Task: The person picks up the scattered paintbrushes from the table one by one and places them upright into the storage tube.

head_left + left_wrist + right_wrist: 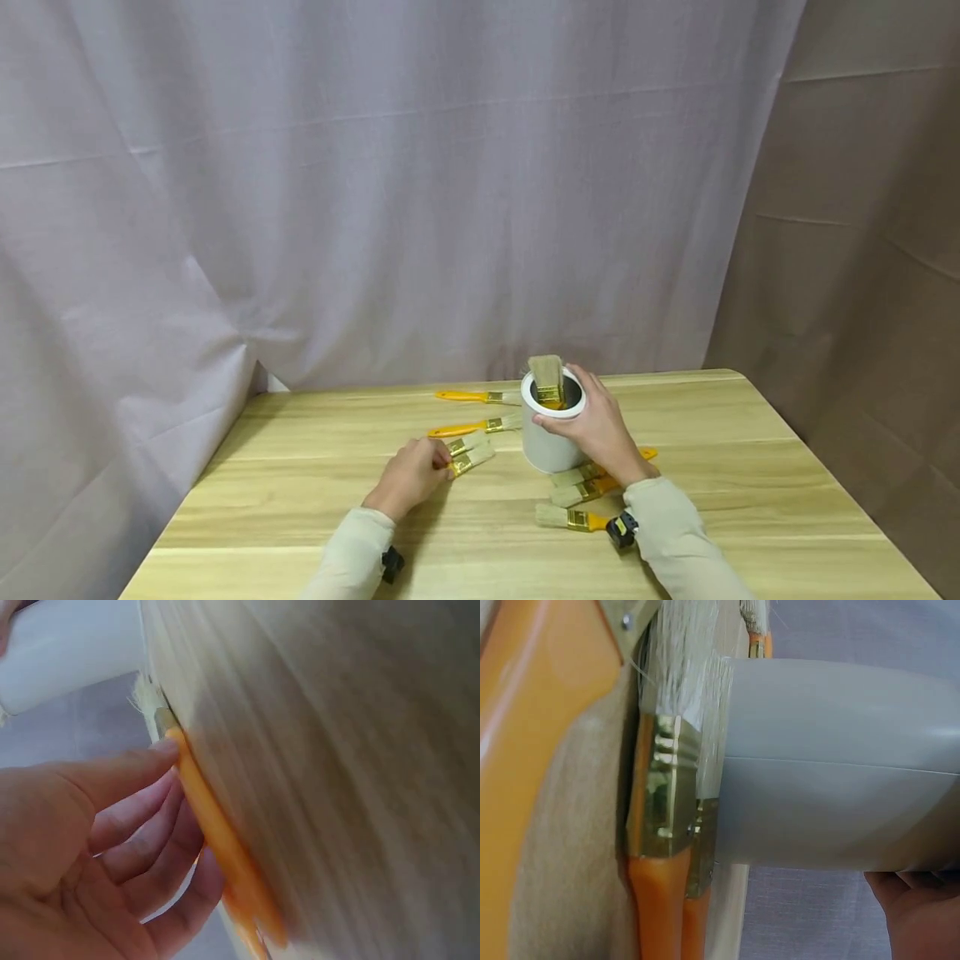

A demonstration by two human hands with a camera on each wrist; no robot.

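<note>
Paintbrushes (471, 456) w/ orange handles, brass ferrules, pale bristles lie on wood-grain table (750, 467) at 9 o'clock of smooth white cylindrical cup (550, 446), left hand (408, 477) fingers curled onto them, right hand (600, 429) wrapped round cup holding one brush (547, 379).

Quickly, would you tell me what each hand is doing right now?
Left hand: fingers on a paintbrush lying on the table, not clearly gripping it.
Right hand: holds the white cup near its rim.
</note>
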